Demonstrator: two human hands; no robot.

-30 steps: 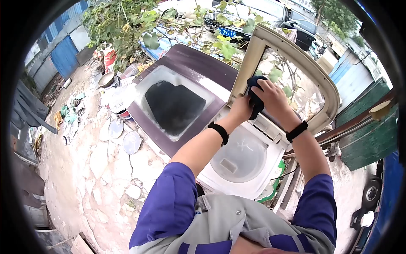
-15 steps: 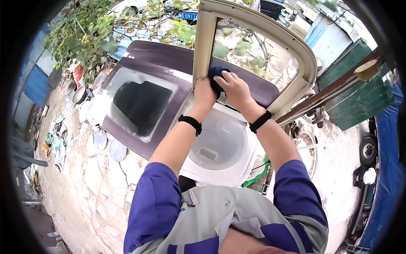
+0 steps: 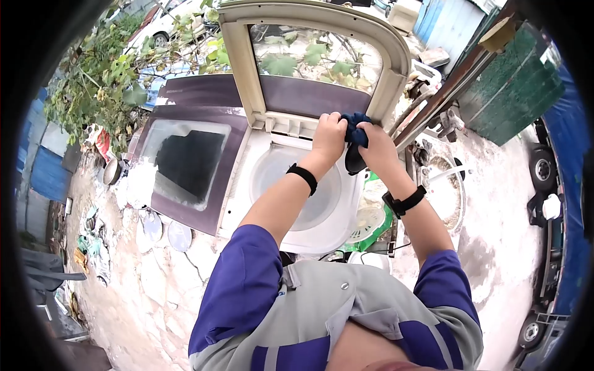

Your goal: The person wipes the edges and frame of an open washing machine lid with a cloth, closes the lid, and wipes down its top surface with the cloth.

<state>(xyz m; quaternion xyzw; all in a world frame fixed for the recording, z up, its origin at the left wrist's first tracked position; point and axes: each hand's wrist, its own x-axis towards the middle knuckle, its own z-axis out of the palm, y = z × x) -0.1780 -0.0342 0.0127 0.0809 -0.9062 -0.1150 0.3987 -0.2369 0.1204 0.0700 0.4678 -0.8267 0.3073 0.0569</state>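
Observation:
Both hands are on a bunched dark blue cloth [image 3: 355, 127] in front of the hinge end of a raised washing machine lid [image 3: 238, 68]. My left hand [image 3: 330, 132] grips the cloth's left side with closed fingers. My right hand [image 3: 376, 146] is wrapped round its right side, and a dark end of the cloth hangs below. The lid stands upright, with a pale frame and a clear window. Below my left forearm lies the round, translucent cover [image 3: 278, 167] of the white tub opening. The machine's other lid [image 3: 145, 179], purple with a dark window, is down on the left.
Leafy vines [image 3: 99, 86] grow behind the machine at the left. A green board [image 3: 507, 86] and a rusty metal bar [image 3: 455, 68] stand at the right. Near the machine's right side is a green-rimmed basket [image 3: 371, 226]. A truck wheel [image 3: 542, 164] is farther right.
Both hands have moved with the cloth from the lid's left frame edge along to its lower right corner. The view has shifted, so the machine appears farther left.

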